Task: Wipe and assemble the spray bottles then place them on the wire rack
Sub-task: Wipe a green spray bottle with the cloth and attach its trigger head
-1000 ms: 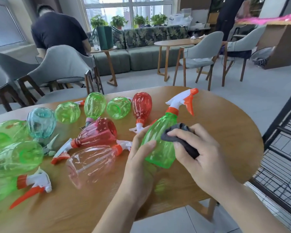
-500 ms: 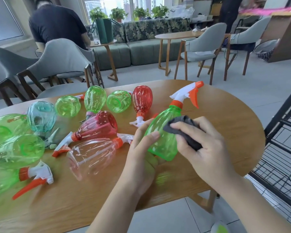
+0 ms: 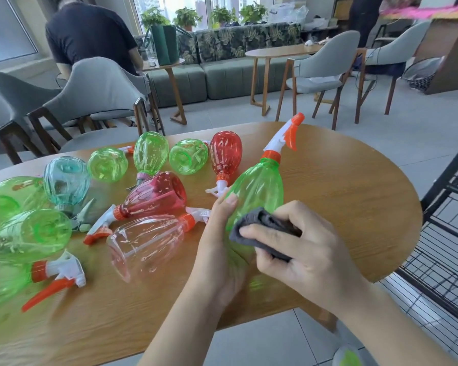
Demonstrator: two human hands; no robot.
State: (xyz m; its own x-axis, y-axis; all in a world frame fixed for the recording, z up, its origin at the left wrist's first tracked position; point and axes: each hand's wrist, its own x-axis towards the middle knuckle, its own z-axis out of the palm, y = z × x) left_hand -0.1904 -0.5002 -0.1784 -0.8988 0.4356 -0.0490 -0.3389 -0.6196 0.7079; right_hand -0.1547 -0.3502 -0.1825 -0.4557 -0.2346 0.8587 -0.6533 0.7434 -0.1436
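Plastic was all I had to reckon with: the green spray bottle (image 3: 257,191) looked thin-walled, see-through and empty, so I judged it light and a little springy, likely to dent under a hard squeeze and to slide in a loose grip. I held it in the air above the near edge of the worktop (image 3: 354,196), tilted, its base low in my palm and its white and orange trigger head (image 3: 283,136) pointing up and away toward the far edge. My left hand (image 3: 220,249) was curled round the lower body from the left, thumb laid along the wall. My right hand (image 3: 299,249) was closed on a folded dark grey cloth (image 3: 259,228) and pressed it against the bottle's right flank. The wide lower body seemed the best place to hold, since the neck under the orange collar looked narrow and the trigger might flex or turn. Other bottles, green, red, clear and teal, lay on their sides toward the left edge. The black wire rack (image 3: 444,233) stood just off the right edge.
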